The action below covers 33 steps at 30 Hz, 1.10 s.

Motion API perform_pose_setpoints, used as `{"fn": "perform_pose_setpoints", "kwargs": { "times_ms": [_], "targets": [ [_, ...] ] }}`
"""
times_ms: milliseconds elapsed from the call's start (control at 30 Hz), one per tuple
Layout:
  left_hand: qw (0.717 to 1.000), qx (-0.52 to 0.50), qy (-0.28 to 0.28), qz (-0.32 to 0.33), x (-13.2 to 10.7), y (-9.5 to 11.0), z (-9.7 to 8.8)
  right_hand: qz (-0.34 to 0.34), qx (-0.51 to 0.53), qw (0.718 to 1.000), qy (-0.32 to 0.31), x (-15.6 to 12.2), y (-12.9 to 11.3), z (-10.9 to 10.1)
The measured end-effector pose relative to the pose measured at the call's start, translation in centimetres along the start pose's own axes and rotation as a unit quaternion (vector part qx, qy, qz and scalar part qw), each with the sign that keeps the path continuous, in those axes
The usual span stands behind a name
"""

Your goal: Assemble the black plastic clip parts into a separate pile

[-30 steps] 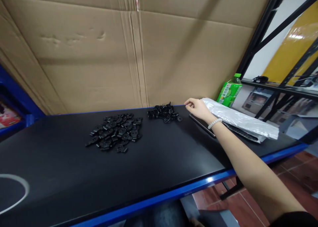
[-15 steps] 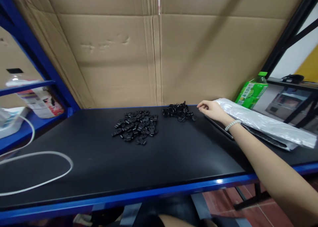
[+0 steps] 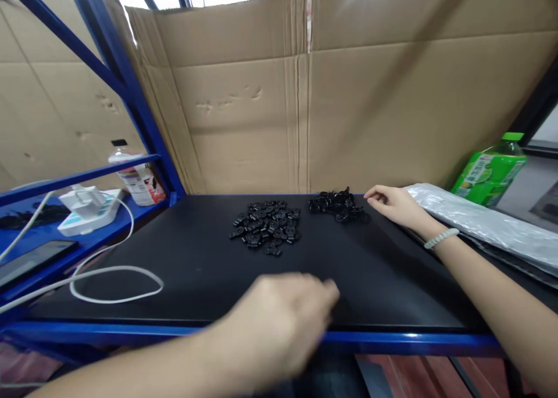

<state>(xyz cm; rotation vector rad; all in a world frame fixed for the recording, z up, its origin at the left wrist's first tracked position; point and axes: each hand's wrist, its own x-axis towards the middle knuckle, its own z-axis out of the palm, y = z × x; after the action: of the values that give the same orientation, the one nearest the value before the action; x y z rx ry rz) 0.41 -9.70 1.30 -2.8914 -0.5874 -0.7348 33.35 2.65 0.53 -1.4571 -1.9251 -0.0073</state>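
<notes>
Two heaps of small black plastic parts lie on a black table top (image 3: 196, 270): a larger flat heap (image 3: 267, 226) in the middle and a smaller heap (image 3: 336, 204) further back right. My right hand (image 3: 394, 205), a bead bracelet on its wrist, rests beside the smaller heap with its fingers curled and pointing at it; nothing shows in it. My left hand (image 3: 285, 316) hovers over the near blue table edge, blurred, knuckles up, fingers bent down and hidden.
A clear plastic bag (image 3: 483, 226) lies on a dark flat item at the right, with a green bottle (image 3: 490, 169) behind it. A white cable (image 3: 113, 282) loops at the left, near a white charger (image 3: 87, 206) and a bottle (image 3: 137, 177) on a blue shelf. Cardboard walls the back.
The view has swung left and up, bringing the blue shelf and cable into sight. My left hand has come in from below. My right hand stays by the smaller heap.
</notes>
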Motion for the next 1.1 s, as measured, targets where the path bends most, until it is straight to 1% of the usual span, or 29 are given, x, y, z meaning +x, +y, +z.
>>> {"fn": "perform_pose_setpoints", "kwargs": {
  "times_ms": [67,100,167,200,233,267,333,400,467,533,567,600,667,767,900,1000,1100],
  "targets": [
    [0.992,0.093,0.000,-0.086,1.5,-4.9,-1.0,0.000,-0.003,1.000,0.000,-0.1,-0.1,0.0],
    [0.977,0.156,-0.007,-0.143,2.1,-7.2,-1.4,0.000,-0.005,1.000,0.000,-0.1,-0.1,0.0],
    [0.964,0.189,0.003,-0.185,3.1,-11.2,-1.8,0.000,-0.010,1.000,-0.003,-0.2,-0.3,0.1],
    [0.961,0.199,0.002,-0.194,3.3,-12.6,-1.9,0.000,-0.012,1.000,-0.006,-0.2,-0.3,0.1],
    [0.958,0.207,-0.004,-0.198,3.5,-13.4,-1.9,-0.001,-0.013,1.000,-0.010,-0.1,-0.4,0.1],
    [0.958,0.212,-0.011,-0.195,3.6,-13.8,-1.9,-0.003,-0.014,1.000,-0.015,-0.1,-0.4,0.2],
    [0.960,0.214,-0.024,-0.179,3.6,-13.4,-1.8,-0.005,-0.016,1.000,-0.026,0.0,-0.4,0.1],
    [0.967,0.203,-0.036,-0.148,3.6,-11.7,-1.3,-0.004,-0.020,0.999,-0.034,0.0,-0.2,0.0],
    [0.979,0.169,-0.052,-0.103,3.5,-9.5,-0.3,-0.003,-0.024,0.999,-0.044,0.1,0.0,-0.1],
    [0.993,0.088,-0.074,-0.036,3.3,-7.4,1.1,-0.009,-0.029,0.998,-0.061,0.1,0.1,-0.1],
    [0.995,0.053,-0.082,-0.004,3.1,-6.5,1.8,-0.016,-0.032,0.997,-0.071,0.0,0.1,-0.1],
    [0.996,0.020,-0.084,0.024,2.8,-5.7,2.4,-0.023,-0.036,0.996,-0.080,0.0,0.2,-0.1],
    [0.995,-0.038,-0.074,0.058,2.3,-4.8,3.4,-0.040,-0.043,0.994,-0.093,0.0,0.2,0.1],
    [0.993,-0.083,-0.048,0.065,1.7,-4.5,3.9,-0.055,-0.052,0.992,-0.102,0.3,0.6,0.6],
    [0.991,-0.111,-0.041,0.061,1.4,-5.0,3.8,-0.055,-0.049,0.992,-0.105,0.7,1.2,1.2],
    [0.987,-0.146,-0.035,0.048,1.3,-5.2,4.0,-0.047,-0.031,0.994,-0.091,0.9,1.3,0.8],
    [0.982,-0.187,-0.022,0.029,1.3,-5.2,4.1,-0.032,-0.007,0.998,-0.058,0.8,0.6,-0.2]
  ]
}}
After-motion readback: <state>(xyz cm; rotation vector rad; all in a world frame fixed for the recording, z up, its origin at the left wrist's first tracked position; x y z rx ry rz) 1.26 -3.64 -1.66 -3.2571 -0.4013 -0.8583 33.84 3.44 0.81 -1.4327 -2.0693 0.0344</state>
